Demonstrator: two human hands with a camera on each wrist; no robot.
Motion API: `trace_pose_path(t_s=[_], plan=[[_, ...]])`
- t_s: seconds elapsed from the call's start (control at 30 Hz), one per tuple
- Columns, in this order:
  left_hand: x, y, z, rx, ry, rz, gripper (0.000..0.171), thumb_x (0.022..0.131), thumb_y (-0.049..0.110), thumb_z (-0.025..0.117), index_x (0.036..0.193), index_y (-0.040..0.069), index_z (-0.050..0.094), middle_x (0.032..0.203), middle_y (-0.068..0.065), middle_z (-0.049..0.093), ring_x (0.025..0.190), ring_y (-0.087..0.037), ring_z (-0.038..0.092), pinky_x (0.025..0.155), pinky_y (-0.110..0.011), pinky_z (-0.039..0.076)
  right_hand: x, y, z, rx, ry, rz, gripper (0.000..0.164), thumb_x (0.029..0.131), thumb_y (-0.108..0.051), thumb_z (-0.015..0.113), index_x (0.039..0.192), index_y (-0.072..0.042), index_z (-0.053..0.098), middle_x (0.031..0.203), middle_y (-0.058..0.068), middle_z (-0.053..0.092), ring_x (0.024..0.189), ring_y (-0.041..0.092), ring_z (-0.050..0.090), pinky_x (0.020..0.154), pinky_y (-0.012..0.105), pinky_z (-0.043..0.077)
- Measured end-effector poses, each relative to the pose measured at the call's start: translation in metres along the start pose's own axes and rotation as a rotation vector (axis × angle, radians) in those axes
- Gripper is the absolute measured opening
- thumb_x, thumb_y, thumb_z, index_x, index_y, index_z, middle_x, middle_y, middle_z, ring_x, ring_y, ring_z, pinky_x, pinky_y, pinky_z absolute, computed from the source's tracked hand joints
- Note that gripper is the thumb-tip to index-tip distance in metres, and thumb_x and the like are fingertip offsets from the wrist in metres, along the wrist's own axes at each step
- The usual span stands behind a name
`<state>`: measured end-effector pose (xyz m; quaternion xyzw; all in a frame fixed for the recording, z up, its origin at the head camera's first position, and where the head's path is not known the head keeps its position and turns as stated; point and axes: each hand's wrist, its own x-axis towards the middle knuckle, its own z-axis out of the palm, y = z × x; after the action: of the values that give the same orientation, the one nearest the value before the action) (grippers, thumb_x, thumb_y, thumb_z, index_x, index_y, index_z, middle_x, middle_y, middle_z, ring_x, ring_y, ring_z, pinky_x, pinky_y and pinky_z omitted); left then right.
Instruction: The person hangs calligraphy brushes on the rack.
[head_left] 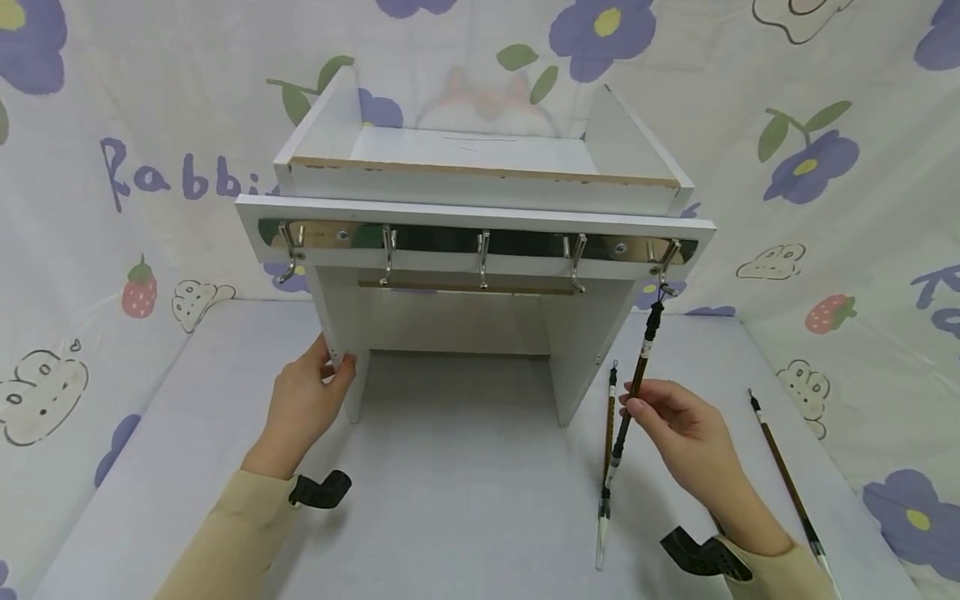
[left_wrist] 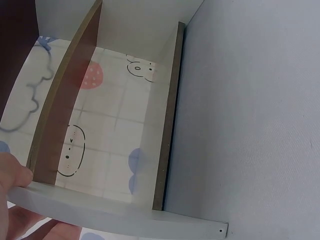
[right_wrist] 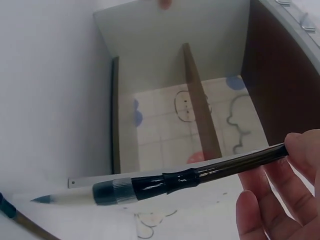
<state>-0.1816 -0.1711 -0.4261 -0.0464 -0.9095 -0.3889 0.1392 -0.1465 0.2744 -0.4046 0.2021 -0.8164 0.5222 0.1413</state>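
A white wooden shelf unit [head_left: 480, 179] stands on the table, with a shiny rail of several metal hooks [head_left: 435, 242] along its front. My left hand [head_left: 303, 404] grips the edge of its left side panel, thumb in front. On the right, my right hand [head_left: 682, 425] pinches the brown handle of a calligraphy brush [right_wrist: 155, 186] between thumb and fingers. The brush hangs bristles down, its top loop right at the rightmost hook [head_left: 667, 258]. Pale bristles with a dark tip show in the right wrist view.
Another calligraphy brush [head_left: 609, 417] lies behind the held one, partly overlapped by it. Farther right on the white table [head_left: 450, 500] lies a third brush [head_left: 783, 458]. A patterned curtain [head_left: 187, 108] hangs behind and at both sides.
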Motion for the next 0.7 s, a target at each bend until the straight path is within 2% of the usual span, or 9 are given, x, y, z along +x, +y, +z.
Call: trace_pose_path(t_s=[0.1,0.27,0.5,0.7], plan=[[0.000,0.000,0.000,0.005,0.001,0.001,0.042,0.100,0.028,0.051,0.138,0.010,0.048,0.125,-0.021,0.061,0.104,-0.040,0.064,0.076,-0.052,0.055,0.002,0.002,0.005,-0.065,0.036,0.007,0.022,0.089,0.005,0.064,0.110,-0.003,0.067,0.101,0.010,0.071,0.093,0.008,0.067,0.078,0.017,0.051],[0.001,-0.001,0.001,0.002,0.000,-0.002,0.043,0.100,0.028,0.051,0.139,0.010,0.048,0.126,-0.021,0.060,0.104,-0.040,0.064,0.075,-0.052,0.055,0.007,0.000,0.009,-0.142,0.063,0.029,0.021,0.090,0.001,0.066,0.110,-0.005,0.067,0.102,0.005,0.071,0.093,0.009,0.066,0.084,0.014,0.046],[0.001,-0.002,0.001,-0.002,0.000,-0.002,0.042,0.100,0.029,0.050,0.139,0.011,0.048,0.128,-0.020,0.060,0.105,-0.040,0.063,0.076,-0.052,0.055,0.013,-0.021,0.014,-0.166,0.071,0.003,0.017,0.091,0.005,0.062,0.108,0.005,0.064,0.101,0.014,0.069,0.089,0.011,0.066,0.080,0.013,0.047],[0.000,-0.001,0.000,-0.003,0.002,-0.005,0.041,0.100,0.028,0.051,0.137,0.012,0.050,0.127,-0.019,0.060,0.105,-0.040,0.064,0.076,-0.052,0.055,0.015,0.004,0.012,-0.157,0.064,0.009,0.020,0.092,-0.001,0.063,0.112,-0.002,0.065,0.104,0.007,0.069,0.091,0.010,0.066,0.078,0.015,0.048]])
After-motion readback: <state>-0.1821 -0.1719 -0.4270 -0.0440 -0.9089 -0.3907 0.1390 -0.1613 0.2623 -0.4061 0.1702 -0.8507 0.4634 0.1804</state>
